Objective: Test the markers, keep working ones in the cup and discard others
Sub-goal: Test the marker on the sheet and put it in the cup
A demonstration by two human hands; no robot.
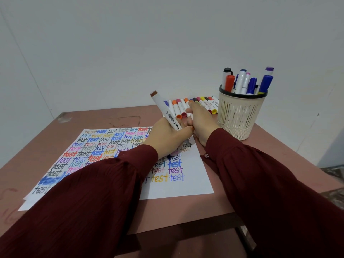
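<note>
My left hand grips a white marker with a brown end cap, tilted up to the left, its lower tip hidden behind my fingers above the paper. My right hand sits right beside it with curled fingers at the marker's lower end; what it holds is hidden. A row of capped markers lies on the table behind my hands. The beige mesh cup at the right holds several markers. The paper is covered with coloured "test" words.
The reddish-brown table stands against a white wall. Its front edge runs under my sleeves, and its right edge lies just past the cup. A second sheet peeks out under the paper at the lower left.
</note>
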